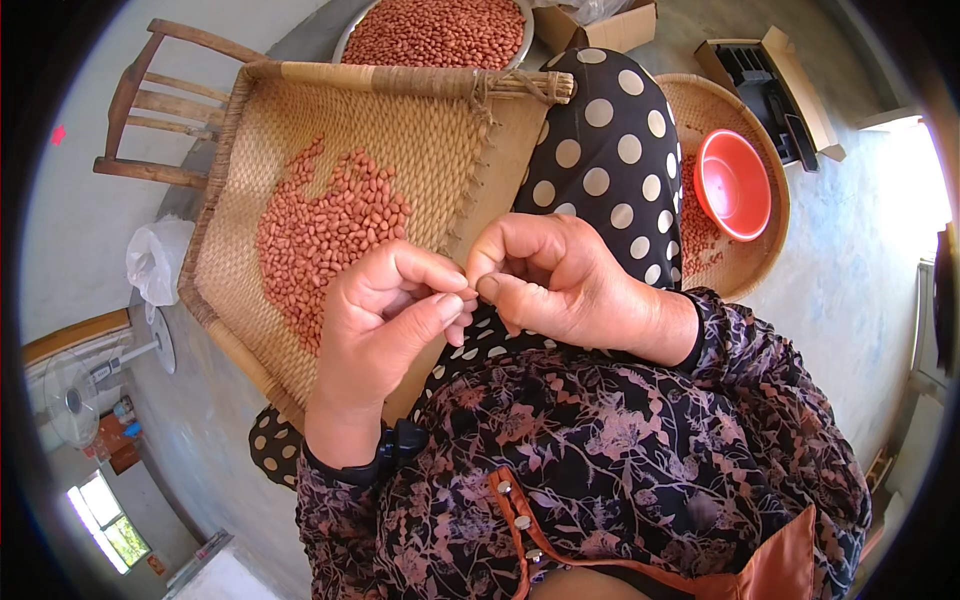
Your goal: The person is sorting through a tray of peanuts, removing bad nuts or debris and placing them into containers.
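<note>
At 8 to 9 o'clock, a fan (72, 400) is far off and blurry. A white plastic bag (158, 260) is at 9 o'clock. At 10 o'clock there is a wooden chair (165, 103). The big woven tray (430, 115) hides part of it.

Shelled peanuts (335, 235) lie in the tray, also toward 10 o'clock. They are small, oval and reddish brown, with their skins on. They make one loose heap, spread thin at the edges. The left hand (390, 310) covers a bit of the heap's lower right side.

The left hand comes up from 7 o'clock. Its thumb and pointer bend in toward the middle, and the other fingers curl behind. A metal bowl full of more peanuts (435, 30) is at 12 o'clock, cut off by the top edge.

The right hand (565, 280) comes in from about 3 o'clock with its fingers bent and its thumb pointing left. The two hands' tips meet in the middle. They hide what is between them, so I cannot tell if they pinch anything.

At 2 o'clock, a round basket (752, 270) holds a red plastic bowl (733, 185) and some peanuts. The bowl and the dotted trousers (610, 150) cover part of it.
</note>
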`<state>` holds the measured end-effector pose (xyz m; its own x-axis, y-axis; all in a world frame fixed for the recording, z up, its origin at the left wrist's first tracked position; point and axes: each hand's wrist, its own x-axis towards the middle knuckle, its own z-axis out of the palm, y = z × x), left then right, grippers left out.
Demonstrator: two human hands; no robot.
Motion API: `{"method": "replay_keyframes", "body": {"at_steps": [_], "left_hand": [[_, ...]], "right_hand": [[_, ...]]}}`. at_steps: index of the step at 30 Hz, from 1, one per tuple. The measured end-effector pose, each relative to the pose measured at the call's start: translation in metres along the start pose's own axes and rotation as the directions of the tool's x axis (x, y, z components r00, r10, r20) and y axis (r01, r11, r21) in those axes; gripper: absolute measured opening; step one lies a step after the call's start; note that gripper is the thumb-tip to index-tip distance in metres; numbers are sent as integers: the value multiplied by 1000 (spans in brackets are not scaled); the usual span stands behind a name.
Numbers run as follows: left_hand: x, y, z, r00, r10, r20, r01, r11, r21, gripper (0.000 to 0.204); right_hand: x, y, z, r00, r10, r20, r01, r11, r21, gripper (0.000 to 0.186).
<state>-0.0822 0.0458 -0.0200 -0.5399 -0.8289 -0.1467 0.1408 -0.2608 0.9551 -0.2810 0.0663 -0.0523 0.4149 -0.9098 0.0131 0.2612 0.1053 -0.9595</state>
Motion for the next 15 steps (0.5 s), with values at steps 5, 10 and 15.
{"method": "replay_keyframes", "body": {"at_steps": [5,10,15], "left_hand": [[4,-8,-10,995,-55,86,71,978,-198,10],[5,-7,-12,995,-29,99,48,979,-197,9],[5,-4,-10,996,22,89,-10,991,-130,10]], "right_hand": [[2,-2,2,998,44,39,-52,975,214,9],[1,-4,2,999,32,30,-38,970,240,11],[1,-2,1,999,19,27,-26,964,266,11]]}}
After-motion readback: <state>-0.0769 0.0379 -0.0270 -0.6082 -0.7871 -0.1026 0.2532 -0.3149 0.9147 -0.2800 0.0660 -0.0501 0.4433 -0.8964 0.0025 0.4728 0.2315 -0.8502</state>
